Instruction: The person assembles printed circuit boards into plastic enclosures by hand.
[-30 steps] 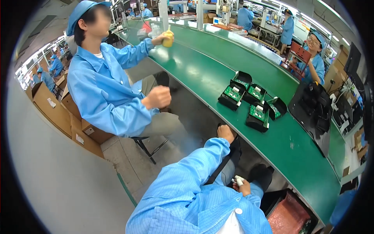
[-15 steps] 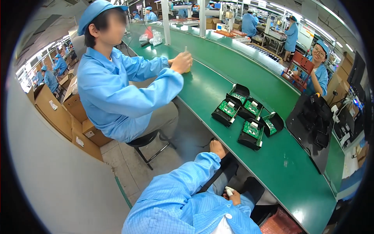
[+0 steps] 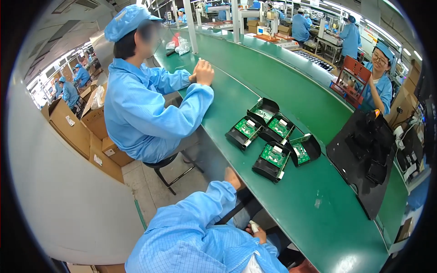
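My left hand [image 3: 232, 176] rests against the near edge of the green table [image 3: 314, 214], and its fingers are hidden below the rim. My right hand [image 3: 256, 230] lies low over my lap, closed around a small white object [image 3: 251, 225]. Both my sleeves are light blue. Several black trays holding green circuit boards [image 3: 274, 154] lie on the table just beyond my left hand, apart from it.
A co-worker in blue [image 3: 141, 109] sits on a stool at my left, both hands together on the table [image 3: 203, 73]. A black mat with fixtures [image 3: 364, 154] lies at right. Another co-worker [image 3: 378, 82] sits across. Cardboard boxes [image 3: 77, 127] stand behind.
The co-worker's hands have come together on the table, and the yellow item seen before is out of sight. The view has shifted, so the circuit-board trays look closer. My hands have kept their places.
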A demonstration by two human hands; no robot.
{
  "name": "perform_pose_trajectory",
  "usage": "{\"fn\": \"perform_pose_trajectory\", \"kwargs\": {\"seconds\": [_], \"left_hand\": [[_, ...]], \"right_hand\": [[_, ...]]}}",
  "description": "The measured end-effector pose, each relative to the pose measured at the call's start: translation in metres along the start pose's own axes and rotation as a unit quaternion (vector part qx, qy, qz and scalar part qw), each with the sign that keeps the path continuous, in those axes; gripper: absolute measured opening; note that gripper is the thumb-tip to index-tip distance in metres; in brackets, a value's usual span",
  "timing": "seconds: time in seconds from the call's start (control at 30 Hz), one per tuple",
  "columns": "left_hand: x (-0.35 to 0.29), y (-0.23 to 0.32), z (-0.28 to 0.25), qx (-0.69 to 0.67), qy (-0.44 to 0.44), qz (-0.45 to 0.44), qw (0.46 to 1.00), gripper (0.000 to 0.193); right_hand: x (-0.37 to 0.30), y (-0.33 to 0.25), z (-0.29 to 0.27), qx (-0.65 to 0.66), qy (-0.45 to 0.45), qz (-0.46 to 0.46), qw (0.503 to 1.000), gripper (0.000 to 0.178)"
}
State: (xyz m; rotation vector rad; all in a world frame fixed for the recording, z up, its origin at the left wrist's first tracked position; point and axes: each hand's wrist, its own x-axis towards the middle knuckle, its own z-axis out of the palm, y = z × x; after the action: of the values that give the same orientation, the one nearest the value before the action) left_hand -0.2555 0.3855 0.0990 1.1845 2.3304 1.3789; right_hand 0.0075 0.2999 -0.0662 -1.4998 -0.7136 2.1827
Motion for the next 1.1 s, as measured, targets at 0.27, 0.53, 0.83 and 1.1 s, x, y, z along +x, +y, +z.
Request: {"fn": "perform_pose_trajectory", "kwargs": {"seconds": [0.27, 0.53, 0.83, 1.1], "left_hand": [[0.007, 0.005, 0.002, -0.015, -0.023, -0.089, 0.996, 0.029], [0.036, 0.081, -0.157, 0.070, -0.635, 0.127, 0.758, 0.065], [0.093, 0.091, -0.052, 0.125, -0.018, 0.306, 0.944, 0.071], [0.120, 0.096, -0.066, 0.097, -0.125, 0.296, 0.942, 0.058]], "right_hand": [[-0.023, 0.000, -0.058, 0.048, -0.092, 0.001, 0.995, 0.037], [-0.111, -0.071, -0.058, -0.420, -0.057, -0.241, 0.873, 0.040], [-0.194, -0.241, 0.091, -0.200, 0.100, -0.505, 0.833, 0.045], [-0.136, -0.278, 0.155, -0.501, 0.277, -0.495, 0.654, 0.070]]}}
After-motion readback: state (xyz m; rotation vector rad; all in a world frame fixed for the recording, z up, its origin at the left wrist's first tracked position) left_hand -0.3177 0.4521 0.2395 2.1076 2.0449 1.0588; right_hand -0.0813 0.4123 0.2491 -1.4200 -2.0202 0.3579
